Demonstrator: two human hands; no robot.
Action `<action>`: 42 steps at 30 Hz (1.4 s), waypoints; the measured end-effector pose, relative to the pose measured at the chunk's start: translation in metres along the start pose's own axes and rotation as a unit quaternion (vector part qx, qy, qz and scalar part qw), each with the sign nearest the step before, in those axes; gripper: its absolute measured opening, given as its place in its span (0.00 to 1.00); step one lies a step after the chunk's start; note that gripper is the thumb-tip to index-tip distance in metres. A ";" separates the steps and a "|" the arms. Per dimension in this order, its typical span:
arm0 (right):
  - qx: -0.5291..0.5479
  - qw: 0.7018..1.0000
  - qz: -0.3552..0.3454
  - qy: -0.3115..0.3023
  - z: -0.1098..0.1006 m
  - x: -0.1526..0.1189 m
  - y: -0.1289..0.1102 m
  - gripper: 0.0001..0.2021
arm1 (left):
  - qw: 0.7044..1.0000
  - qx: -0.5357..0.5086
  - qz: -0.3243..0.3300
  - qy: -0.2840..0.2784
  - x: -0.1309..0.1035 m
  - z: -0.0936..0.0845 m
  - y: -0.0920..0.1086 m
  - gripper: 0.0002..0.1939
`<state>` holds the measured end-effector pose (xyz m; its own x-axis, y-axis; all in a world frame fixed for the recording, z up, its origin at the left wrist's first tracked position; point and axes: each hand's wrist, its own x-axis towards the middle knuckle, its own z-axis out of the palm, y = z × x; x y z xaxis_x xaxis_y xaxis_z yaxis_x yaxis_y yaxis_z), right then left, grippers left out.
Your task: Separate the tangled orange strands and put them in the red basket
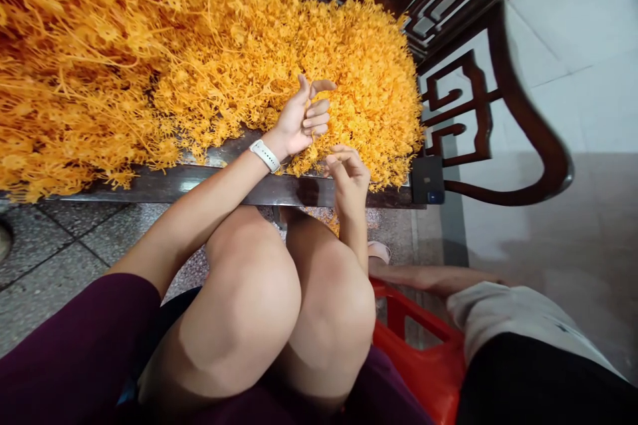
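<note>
A large heap of orange plastic flower sprigs (224, 33), with thin stems and small star-like heads, covers most of the dark wooden bench seat. My left hand (299, 121) is palm up over the heap's front edge. Its thumb and index finger are apart, while the other fingers curl in around a thin orange sprig (314, 137). Just below and to the right, my right hand (350, 171) pinches between thumb and index finger at the orange strands; the exact piece in the pinch is partly hidden. A white watch band (265, 156) circles my left wrist.
The bench's front edge (309, 192) runs above my knees. A carved dark wooden armrest (498, 99) stands at the right, with a small dark box (427, 179) beside it. Another person's leg (438, 279) and a red plastic stool (423, 358) are at lower right.
</note>
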<state>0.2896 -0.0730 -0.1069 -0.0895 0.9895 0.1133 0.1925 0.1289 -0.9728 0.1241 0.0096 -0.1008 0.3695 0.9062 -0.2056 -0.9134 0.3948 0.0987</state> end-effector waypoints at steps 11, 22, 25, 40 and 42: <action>-0.124 0.979 -0.122 -0.105 -0.005 -0.005 -0.005 0.17 | 0.996 -0.070 0.016 0.044 0.000 0.007 0.001 0.24; -0.155 0.977 -0.065 -0.128 -0.005 0.000 0.009 0.36 | 0.997 -0.055 0.020 0.042 0.001 0.007 -0.007 0.22; -0.104 0.989 -0.038 -0.099 -0.003 -0.001 0.003 0.35 | 0.999 -0.036 0.017 0.031 0.002 0.005 -0.006 0.23; 0.221 0.939 -0.003 -0.263 -0.020 -0.017 -0.009 0.07 | 0.987 0.000 0.155 0.043 0.008 -0.004 0.043 0.24; 0.212 0.909 -0.040 -0.356 -0.023 -0.017 -0.010 0.06 | 0.990 0.039 0.133 0.016 0.008 -0.006 0.046 0.23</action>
<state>0.3118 -0.0899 -0.0945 -0.7265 0.6650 0.1733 -0.2218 0.0117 -0.9750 0.0842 0.0342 -0.1040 0.1113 0.9747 -0.1936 -0.9613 0.1550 0.2279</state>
